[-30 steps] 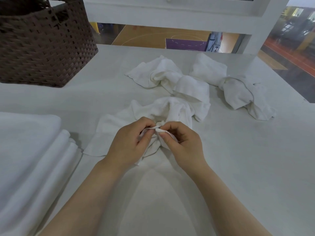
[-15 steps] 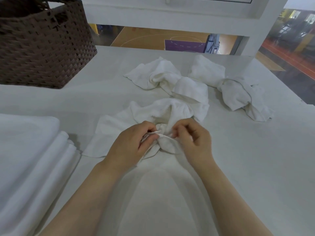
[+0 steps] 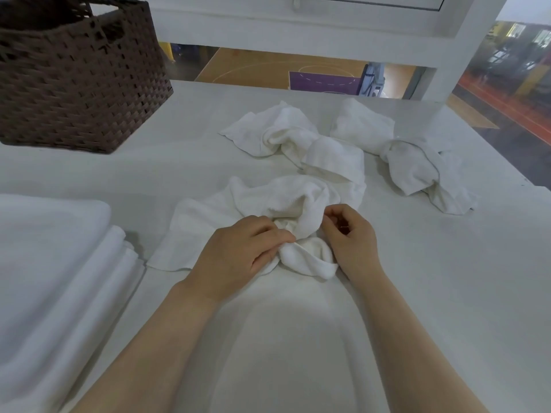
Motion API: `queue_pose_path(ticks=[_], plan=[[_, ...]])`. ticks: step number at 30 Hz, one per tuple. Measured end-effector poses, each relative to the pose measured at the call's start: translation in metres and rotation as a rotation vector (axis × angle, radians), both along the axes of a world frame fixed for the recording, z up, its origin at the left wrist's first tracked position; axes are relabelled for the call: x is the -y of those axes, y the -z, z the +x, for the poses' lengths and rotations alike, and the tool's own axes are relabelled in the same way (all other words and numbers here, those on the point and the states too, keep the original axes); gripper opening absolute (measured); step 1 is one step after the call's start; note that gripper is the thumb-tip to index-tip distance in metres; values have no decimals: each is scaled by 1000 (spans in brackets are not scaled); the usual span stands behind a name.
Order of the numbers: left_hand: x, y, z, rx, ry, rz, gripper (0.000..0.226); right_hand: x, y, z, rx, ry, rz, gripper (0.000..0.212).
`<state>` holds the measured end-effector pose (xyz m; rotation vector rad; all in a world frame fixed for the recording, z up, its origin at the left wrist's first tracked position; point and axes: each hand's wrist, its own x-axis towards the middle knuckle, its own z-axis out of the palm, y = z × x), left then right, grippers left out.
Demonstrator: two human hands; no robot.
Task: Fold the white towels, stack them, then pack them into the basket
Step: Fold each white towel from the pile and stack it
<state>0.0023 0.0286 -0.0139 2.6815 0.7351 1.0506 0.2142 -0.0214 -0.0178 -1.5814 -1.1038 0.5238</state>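
Both hands work the nearest crumpled towel (image 3: 262, 201) at the counter's (image 3: 447, 278) middle: left hand (image 3: 241, 254) fingers pinch its bunched fabric, right hand (image 3: 351, 236) fingers curl on its fold. The basket (image 3: 77, 84) stands far left.

Both bare forearms reach in from 6 o'clock and converge toward the centre. The left hand (image 3: 238, 251) lies back up, its fingers (image 3: 268, 234) curled and pinching white cloth at 3 o'clock of it. The right hand (image 3: 351, 234) sits just beside it, fingers (image 3: 334, 214) curled inward around a fold.
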Motion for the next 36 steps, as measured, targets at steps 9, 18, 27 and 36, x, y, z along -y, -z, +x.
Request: queue_pose_path(ticks=[9,18,27,36], plan=[[3,3,-1,-63,-15,-62,23,-2,-11,-14,-56,-33,91,56],[23,-6,-11,42,-143,-123,8,-14,-52,7,234,-34,8,7],[23,-55,-42,372,-314,-112,15,4,-139,57,247,194,86,22],[3,-165,-61,269,-298,-16,18,35,-238,67,319,102,62,38]])
